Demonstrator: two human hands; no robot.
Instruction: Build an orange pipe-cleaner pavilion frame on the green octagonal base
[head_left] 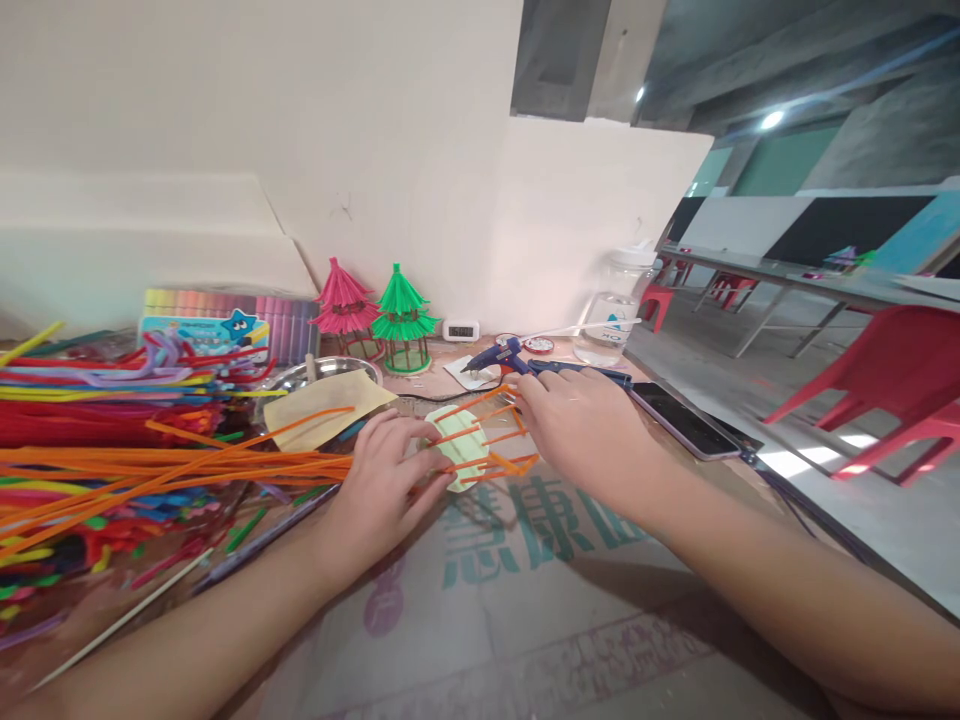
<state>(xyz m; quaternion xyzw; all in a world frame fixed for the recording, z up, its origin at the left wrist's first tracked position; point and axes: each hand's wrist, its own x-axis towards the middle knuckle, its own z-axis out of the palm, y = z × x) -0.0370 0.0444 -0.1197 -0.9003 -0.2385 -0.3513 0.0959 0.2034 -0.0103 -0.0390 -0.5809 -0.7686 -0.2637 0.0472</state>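
A small frame of orange pipe cleaners (501,437) lies on its side in front of me, its rods running out from a pale green round base (469,470). My left hand (386,475) is closed at the base's left edge, with fingertips and thumb against it. At the far end, my right hand (589,425) pinches the orange rods; its fingers partly hide that end. A bundle of long orange pipe cleaners (187,465) runs up to my left hand from the left. Beyond stand a pink pipe-cleaner pagoda (345,305) and a green pagoda (401,315).
A blue glue gun (495,357) lies behind the frame, near a water bottle (611,305) and a phone (684,420). A metal bowl (367,368) sits beneath yellow paper (322,408). Marker pens (225,325) and colourful pipe cleaners (97,410) crowd the left. Red chairs (885,380) stand right.
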